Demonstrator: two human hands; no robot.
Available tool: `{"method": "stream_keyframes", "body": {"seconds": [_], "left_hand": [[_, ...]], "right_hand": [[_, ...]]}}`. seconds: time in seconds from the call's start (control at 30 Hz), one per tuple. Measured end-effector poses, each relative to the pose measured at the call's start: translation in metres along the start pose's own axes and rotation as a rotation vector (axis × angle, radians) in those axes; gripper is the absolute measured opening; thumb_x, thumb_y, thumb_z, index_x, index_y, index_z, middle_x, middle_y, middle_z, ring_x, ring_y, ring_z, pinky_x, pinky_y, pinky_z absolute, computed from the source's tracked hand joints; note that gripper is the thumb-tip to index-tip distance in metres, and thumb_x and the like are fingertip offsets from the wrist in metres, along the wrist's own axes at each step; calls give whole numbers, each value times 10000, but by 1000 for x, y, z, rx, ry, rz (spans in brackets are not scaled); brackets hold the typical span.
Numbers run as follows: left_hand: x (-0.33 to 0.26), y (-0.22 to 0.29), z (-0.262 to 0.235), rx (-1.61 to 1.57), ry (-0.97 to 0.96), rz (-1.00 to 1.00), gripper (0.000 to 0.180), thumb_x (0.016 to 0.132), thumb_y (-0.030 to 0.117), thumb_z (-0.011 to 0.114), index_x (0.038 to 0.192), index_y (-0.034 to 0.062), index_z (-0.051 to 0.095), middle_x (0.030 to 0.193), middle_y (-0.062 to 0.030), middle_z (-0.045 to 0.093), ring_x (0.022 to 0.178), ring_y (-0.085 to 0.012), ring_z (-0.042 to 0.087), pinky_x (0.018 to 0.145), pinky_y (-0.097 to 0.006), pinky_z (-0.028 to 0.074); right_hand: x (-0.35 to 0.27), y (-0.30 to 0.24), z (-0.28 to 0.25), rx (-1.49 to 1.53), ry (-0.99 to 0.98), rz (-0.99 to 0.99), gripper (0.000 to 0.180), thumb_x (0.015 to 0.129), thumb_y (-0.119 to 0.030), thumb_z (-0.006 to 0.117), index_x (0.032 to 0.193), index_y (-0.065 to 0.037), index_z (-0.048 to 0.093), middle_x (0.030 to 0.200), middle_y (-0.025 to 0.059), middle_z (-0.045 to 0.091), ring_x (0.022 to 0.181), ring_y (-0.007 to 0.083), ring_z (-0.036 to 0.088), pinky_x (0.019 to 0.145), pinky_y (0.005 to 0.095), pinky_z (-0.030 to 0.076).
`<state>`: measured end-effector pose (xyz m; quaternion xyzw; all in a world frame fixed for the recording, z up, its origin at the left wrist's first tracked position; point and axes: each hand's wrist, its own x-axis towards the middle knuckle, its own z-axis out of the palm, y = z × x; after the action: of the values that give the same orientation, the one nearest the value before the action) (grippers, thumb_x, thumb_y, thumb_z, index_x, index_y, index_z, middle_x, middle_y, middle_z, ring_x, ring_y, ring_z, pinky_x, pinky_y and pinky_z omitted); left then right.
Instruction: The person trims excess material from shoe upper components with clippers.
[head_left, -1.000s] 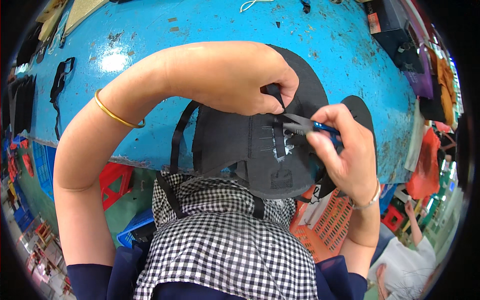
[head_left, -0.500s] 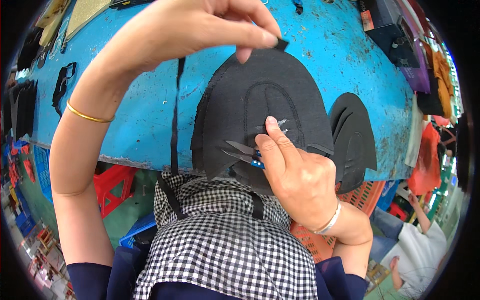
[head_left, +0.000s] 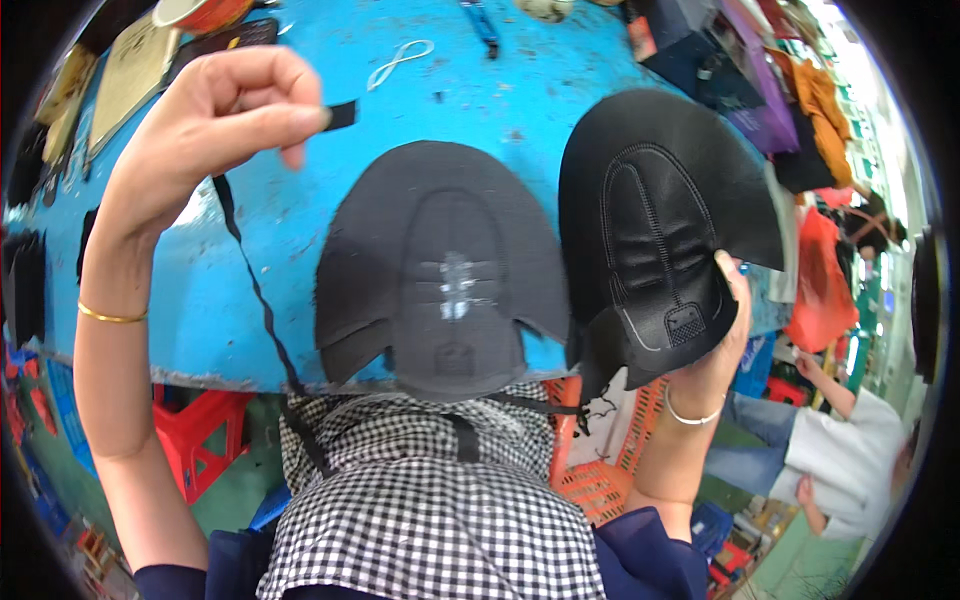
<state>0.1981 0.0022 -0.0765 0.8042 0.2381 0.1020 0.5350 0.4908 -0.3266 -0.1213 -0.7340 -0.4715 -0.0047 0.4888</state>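
A thin black lace (head_left: 250, 280) is pinched high by the left hand (head_left: 215, 110); the stitched black shoe upper (head_left: 655, 225) is grasped by the right hand (head_left: 715, 345) (its edge only). A slip could drop it off the blue counter (head_left: 250, 230).

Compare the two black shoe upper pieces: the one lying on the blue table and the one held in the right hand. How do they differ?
The table piece lies flat on the blue table with nothing gripping it; the held piece is lifted and gripped by the right hand. The table piece bears pale marks at its centre; the held piece shows stitched outlines and a small patch. Both are black with the same rounded shape.
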Motion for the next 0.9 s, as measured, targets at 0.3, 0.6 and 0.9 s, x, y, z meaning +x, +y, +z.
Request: {"method": "stream_keyframes", "body": {"seconds": [0.3,0.6,0.9], "left_hand": [[33,22,35,98,-449,73,123,831,114,773,815,2,725,792,-30,695,709,-93,610,646,-232,475],[55,20,83,313,-749,151,144,778,164,754,857,45,765,805,-88,730,752,-257,671,711,-355,518],[58,10,95,370,-722,236,120,772,166,751,842,68,758,836,-79,733,868,-283,676,806,-389,522]], "right_hand": [[-34,61,-78,440,301,725,296,1056,-286,527,1198,-33,583,944,-1,588,655,71,480,565,238,396],[-16,-10,-5,313,-287,563,295,1082,-157,429,1340,-14,441,793,-28,454,614,23,336,523,191,270],[4,-47,46,57,-724,117,137,860,23,686,973,-20,622,812,95,662,696,200,674,628,306,516]]}}
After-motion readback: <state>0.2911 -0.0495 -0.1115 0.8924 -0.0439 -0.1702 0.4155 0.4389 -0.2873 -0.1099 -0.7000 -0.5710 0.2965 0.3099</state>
